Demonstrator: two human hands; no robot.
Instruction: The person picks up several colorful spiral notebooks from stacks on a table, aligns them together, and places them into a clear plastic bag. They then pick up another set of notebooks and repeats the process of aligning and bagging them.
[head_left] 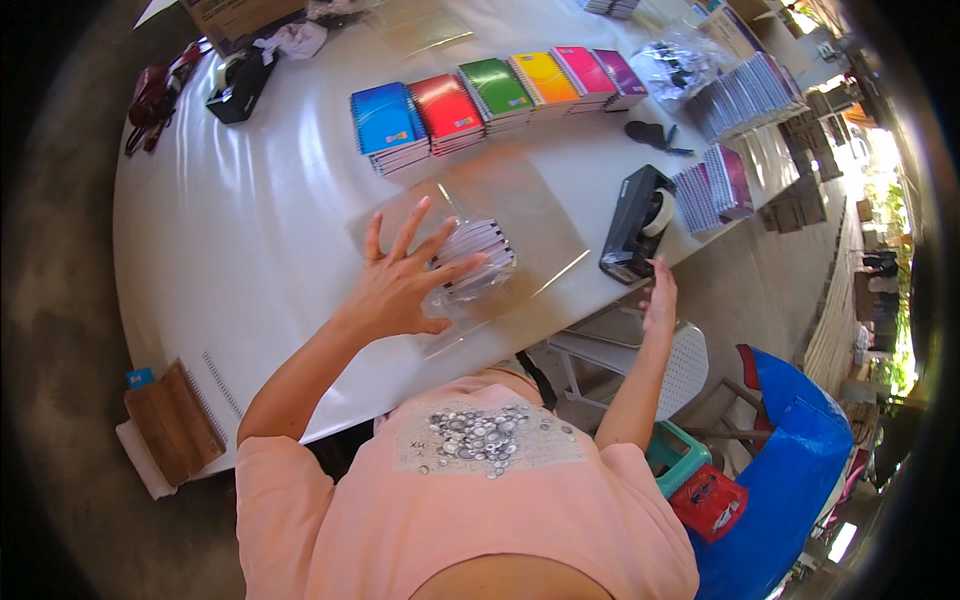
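My left hand (400, 282) is spread over a small stack of notebooks (474, 250) wrapped in clear plastic, its fingertips resting on the wrap. Only the page edges and dark binding marks of that stack show. Under it lies a larger clear plastic sheet (545, 215) on the white table. My right hand (660, 297) is by the front end of a black tape dispenser (622, 235), at the table's right edge. Its fingers point up, stretched out, with the tips close to the dispenser; no tape can be made out in them. A pale tape roll (658, 213) sits in the dispenser.
Stacks of spiral notebooks in several colours stand in a row beyond, from a blue stack (382, 115) to a purple one (618, 75). More notebook piles (745, 98) line the right. A second tape dispenser (240, 88) is far left. A white stool (680, 370) stands below the right edge.
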